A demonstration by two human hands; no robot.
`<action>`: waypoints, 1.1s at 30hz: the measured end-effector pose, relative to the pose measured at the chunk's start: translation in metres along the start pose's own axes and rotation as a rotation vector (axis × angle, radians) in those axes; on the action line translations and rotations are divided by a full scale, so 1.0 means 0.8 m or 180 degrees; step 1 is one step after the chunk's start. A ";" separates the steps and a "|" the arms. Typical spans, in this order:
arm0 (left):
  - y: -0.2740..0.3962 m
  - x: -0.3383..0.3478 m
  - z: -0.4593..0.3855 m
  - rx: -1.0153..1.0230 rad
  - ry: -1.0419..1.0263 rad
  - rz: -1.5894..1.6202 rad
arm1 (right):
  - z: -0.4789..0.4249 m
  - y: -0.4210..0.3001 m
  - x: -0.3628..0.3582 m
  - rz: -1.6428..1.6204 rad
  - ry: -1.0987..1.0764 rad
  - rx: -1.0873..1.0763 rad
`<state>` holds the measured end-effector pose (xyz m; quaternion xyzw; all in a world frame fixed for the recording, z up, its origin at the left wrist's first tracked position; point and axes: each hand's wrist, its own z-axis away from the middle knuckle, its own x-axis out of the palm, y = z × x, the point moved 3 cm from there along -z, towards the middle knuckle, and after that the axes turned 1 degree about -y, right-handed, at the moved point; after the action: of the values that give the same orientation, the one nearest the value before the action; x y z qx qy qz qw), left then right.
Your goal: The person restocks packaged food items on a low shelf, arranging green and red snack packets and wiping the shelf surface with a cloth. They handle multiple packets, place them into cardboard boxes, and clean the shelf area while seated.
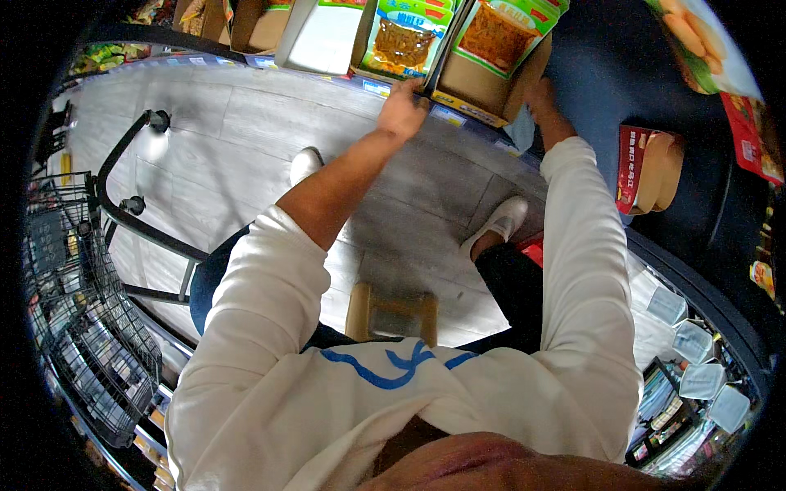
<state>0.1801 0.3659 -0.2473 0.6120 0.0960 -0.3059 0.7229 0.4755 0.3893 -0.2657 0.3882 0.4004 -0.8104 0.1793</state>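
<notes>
My left hand [405,112] is at the shelf's front edge, its fingertips at the lower corner of a cardboard display box [363,69] that holds green plastic food pouches [405,43]. Just right of it stands another open cardboard box [473,86] with orange-brown food pouches [496,34] leaning in it. Beside that box's right wall is my right hand [540,98], blurred and partly in shadow; whether it grips the box cannot be told. A pale bluish cloth or bag [521,130] hangs below, near the right hand.
A red and brown cardboard box [651,169] sits on the dark shelf at the right. More display boxes [325,37] line the shelf to the left. A wire shopping cart [92,294] and a black tubular frame [153,236] stand left. A small stool [361,310] is below me.
</notes>
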 end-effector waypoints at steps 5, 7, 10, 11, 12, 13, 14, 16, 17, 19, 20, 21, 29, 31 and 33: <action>0.005 0.005 -0.010 0.0071 -0.0059 -0.0335 | -0.005 -0.004 0.014 0.1225 -0.0134 -0.0440; 0.004 0.012 -0.012 0.0152 -0.0037 -0.0532 | 0.005 -0.015 0.024 0.1043 0.0208 -0.0327; 0.012 0.022 -0.011 0.0172 -0.0074 -0.0708 | 0.006 -0.004 0.033 0.0433 0.0208 -0.0243; 0.016 0.026 -0.009 0.0168 -0.0129 -0.0724 | 0.006 0.003 0.034 0.0171 0.0128 -0.0230; 0.015 0.022 -0.008 0.0143 -0.0150 -0.0779 | 0.018 -0.009 0.032 0.0095 -0.0010 -0.0185; 0.010 0.019 -0.006 0.0225 -0.0086 -0.0815 | 0.041 -0.033 0.019 0.0018 -0.0152 -0.0155; 0.004 0.021 -0.005 0.0332 -0.0045 -0.0830 | 0.060 -0.045 0.003 -0.0048 -0.0266 -0.0103; 0.013 0.016 0.004 0.0467 -0.0076 -0.0822 | 0.083 -0.040 -0.016 -0.0532 -0.0599 0.0145; 0.016 0.012 0.012 0.0488 -0.0123 -0.0809 | 0.093 -0.035 -0.022 -0.0785 -0.0764 0.0262; 0.035 0.005 0.024 0.0512 -0.0203 -0.0819 | 0.093 -0.010 -0.037 -0.0559 -0.0680 0.0409; 0.042 0.003 0.030 0.0485 -0.0224 -0.0859 | 0.092 0.006 -0.048 -0.0457 -0.0644 0.0484; 0.048 -0.006 0.039 0.0435 -0.0222 -0.0930 | 0.098 0.012 -0.059 -0.0533 -0.0950 0.0559; 0.130 -0.021 0.163 0.0255 -0.0931 -0.0341 | 0.278 0.074 -0.249 -0.1341 -0.0902 0.0442; 0.114 -0.017 0.196 0.0312 -0.1052 -0.0089 | 0.361 0.094 -0.283 -0.1733 -0.0467 0.0591; 0.107 -0.018 0.230 0.0355 -0.1268 0.0004 | 0.423 0.160 -0.305 -0.2503 -0.0295 0.0814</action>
<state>0.1733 0.2025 -0.1264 0.5786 -0.0663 -0.4253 0.6928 0.5429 0.0389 -0.0149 0.1880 0.4058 -0.8770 -0.1757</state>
